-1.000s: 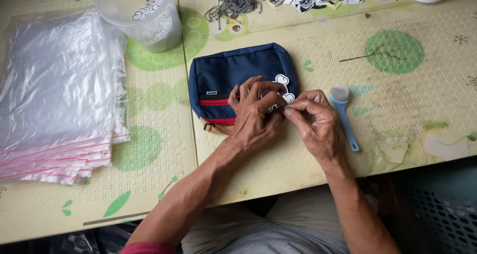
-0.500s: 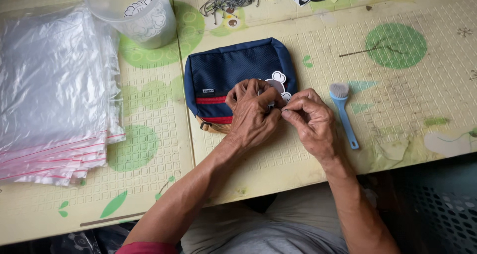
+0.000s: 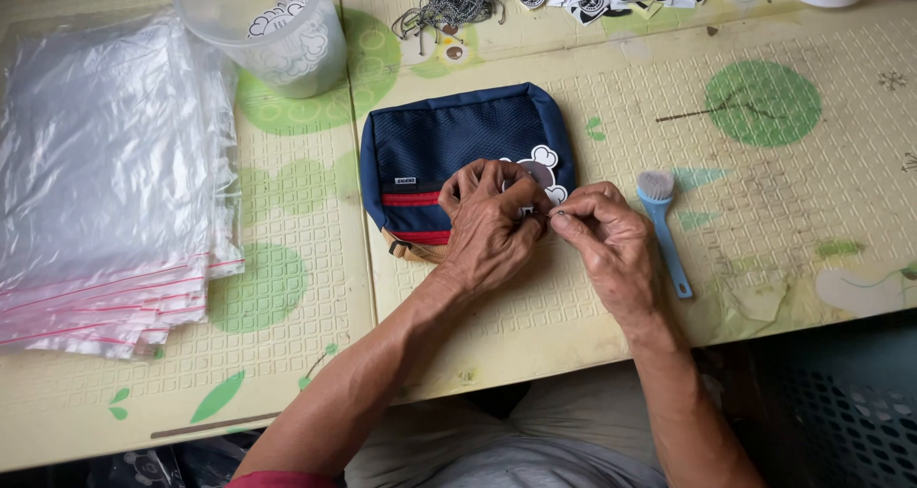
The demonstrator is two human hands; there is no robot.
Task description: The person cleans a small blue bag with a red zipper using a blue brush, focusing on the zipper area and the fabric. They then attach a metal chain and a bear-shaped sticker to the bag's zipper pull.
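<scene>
head view shows your left hand (image 3: 492, 225) and right hand (image 3: 602, 240) pinched together on a small white-and-grey charm (image 3: 543, 170) at the right edge of the soft navy pouch (image 3: 449, 149) on the surface, a light, limp thing best gripped by its seam.

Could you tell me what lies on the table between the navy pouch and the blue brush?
In the head view, only the right hand lies between the navy pouch and the blue brush; its fingers meet the left hand.
</scene>
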